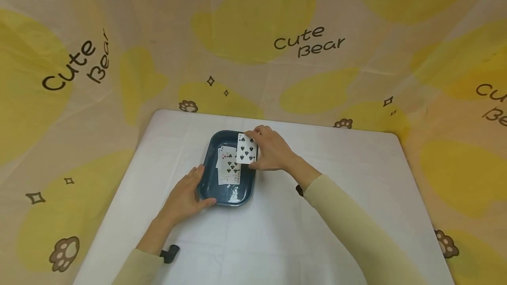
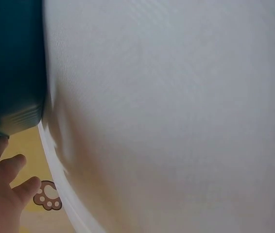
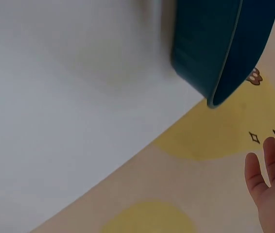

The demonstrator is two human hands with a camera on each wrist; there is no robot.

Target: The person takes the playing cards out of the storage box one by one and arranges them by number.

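Observation:
A seven of spades [image 1: 246, 149] stands face toward me over the far right part of a blue tray [image 1: 227, 196]. My right hand [image 1: 275, 149] pinches it along its right side, between fingers at the top and thumb at the bottom. Inside the tray lies a loose stack of playing cards [image 1: 229, 170], a clubs card uppermost and others peeking out. My left hand [image 1: 184, 197] holds the tray's near left corner, fingers along the left side and thumb over the near rim. The right wrist view catches only a sliver of card beside my fingers [image 3: 273, 158].
The tray sits on a white-topped table [image 1: 317, 214], its back edge not far beyond. A yellow-and-beige curtain [image 1: 253, 21] with printed bears hangs around the table. Black wrist straps [image 1: 170, 254] show at the sleeves.

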